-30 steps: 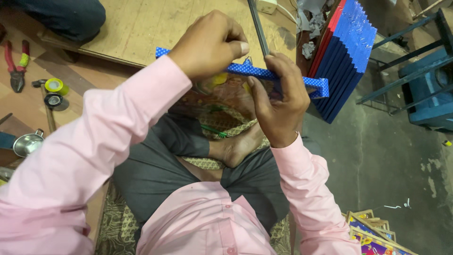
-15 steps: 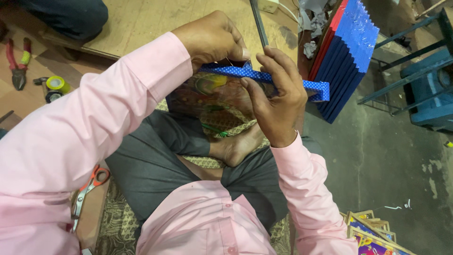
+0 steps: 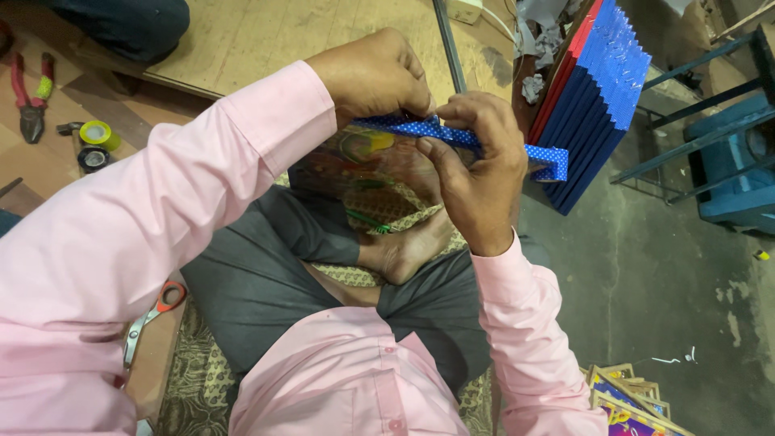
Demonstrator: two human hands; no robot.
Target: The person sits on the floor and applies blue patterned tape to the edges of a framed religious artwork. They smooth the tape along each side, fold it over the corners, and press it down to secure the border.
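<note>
I sit cross-legged in a pink shirt, holding a picture frame edged with blue white-dotted strip (image 3: 547,157) upright over my lap. My left hand (image 3: 373,75) pinches the strip near the top edge of the frame, fingers closed on it. My right hand (image 3: 478,173) grips the same edge just to the right, thumb under and fingers over the strip. The colourful picture face (image 3: 371,165) of the frame shows below my hands. The fingertips of both hands almost touch.
A stack of blue and red frames (image 3: 593,97) leans at the upper right. Red pliers (image 3: 31,93), tape rolls (image 3: 98,136) and orange-handled scissors (image 3: 153,313) lie at the left. A wooden board (image 3: 266,36) lies ahead, a blue metal stand (image 3: 726,161) at right, printed pictures (image 3: 626,400) at the lower right.
My left hand has slid right along the strip toward my right hand. The view has shifted, bringing the scissors at the lower left into sight.
</note>
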